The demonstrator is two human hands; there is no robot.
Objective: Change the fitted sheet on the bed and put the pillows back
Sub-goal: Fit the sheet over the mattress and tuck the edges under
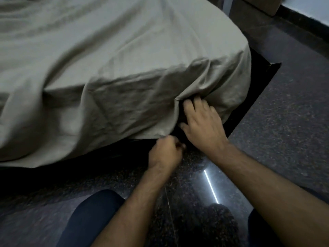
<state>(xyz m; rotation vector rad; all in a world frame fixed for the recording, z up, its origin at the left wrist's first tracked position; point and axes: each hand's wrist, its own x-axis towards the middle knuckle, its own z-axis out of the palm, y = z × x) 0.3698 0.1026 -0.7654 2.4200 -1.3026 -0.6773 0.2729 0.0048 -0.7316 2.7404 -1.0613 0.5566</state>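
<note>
A grey-beige fitted sheet (99, 72) covers the mattress and hangs wrinkled over its near side and right corner. At that corner the sheet's hem has a gap that shows dark mattress or frame behind. My left hand (164, 154) pinches the lower hem of the sheet just below the mattress edge, fingers curled. My right hand (201, 122) lies flat against the dark side in the gap, fingertips reaching under the sheet's fold. No pillows are in view.
A dark bed frame (261, 82) juts out past the mattress corner at the right. The floor (277, 139) is dark speckled stone with a bright light reflection. My knees in dark trousers (92, 216) are close to the bed. A cardboard box (261, 4) stands at the far right.
</note>
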